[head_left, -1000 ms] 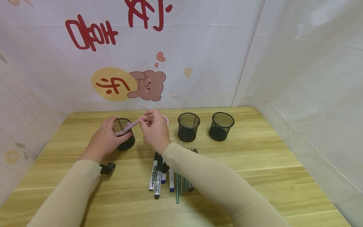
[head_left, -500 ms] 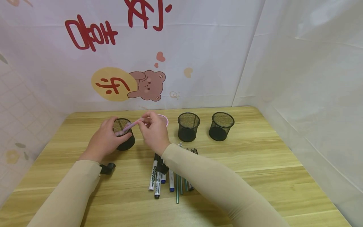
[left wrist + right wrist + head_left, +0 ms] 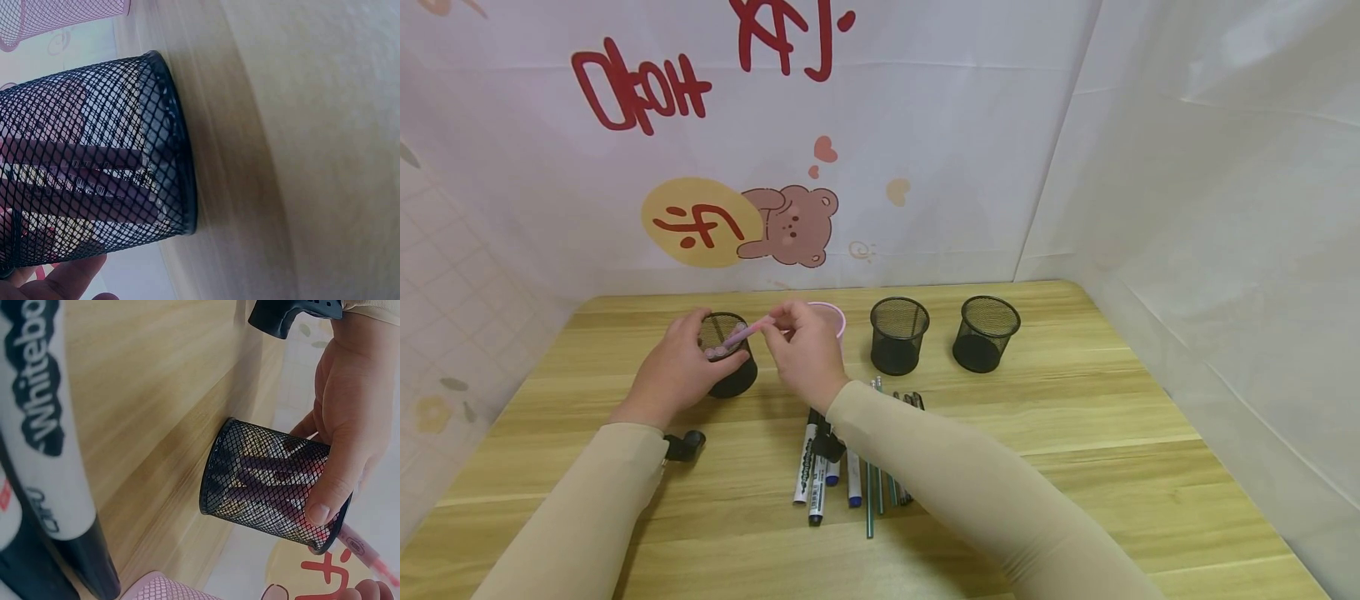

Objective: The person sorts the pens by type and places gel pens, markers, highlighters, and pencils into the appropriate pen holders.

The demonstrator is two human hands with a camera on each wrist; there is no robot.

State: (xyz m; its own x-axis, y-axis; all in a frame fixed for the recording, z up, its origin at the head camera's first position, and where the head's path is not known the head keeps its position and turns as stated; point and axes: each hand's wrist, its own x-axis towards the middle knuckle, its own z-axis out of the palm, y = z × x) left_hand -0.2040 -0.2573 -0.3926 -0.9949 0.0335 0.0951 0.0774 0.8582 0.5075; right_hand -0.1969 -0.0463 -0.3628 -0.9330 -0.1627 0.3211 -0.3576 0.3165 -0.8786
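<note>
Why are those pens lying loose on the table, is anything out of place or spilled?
Nothing looks spilled or damaged. The loose pens and markers lie in a tidy row on the table. All cups stand upright. The left hand grips a black mesh cup while the right hand holds a pink pen slanted over its rim.

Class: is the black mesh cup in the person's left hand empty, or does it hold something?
Not empty: pink pens show through the black mesh cup.

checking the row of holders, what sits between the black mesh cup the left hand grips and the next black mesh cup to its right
In the head view, a pink mesh cup stands between the gripped black cup and the middle black cup, partly hidden behind the right hand.
</note>
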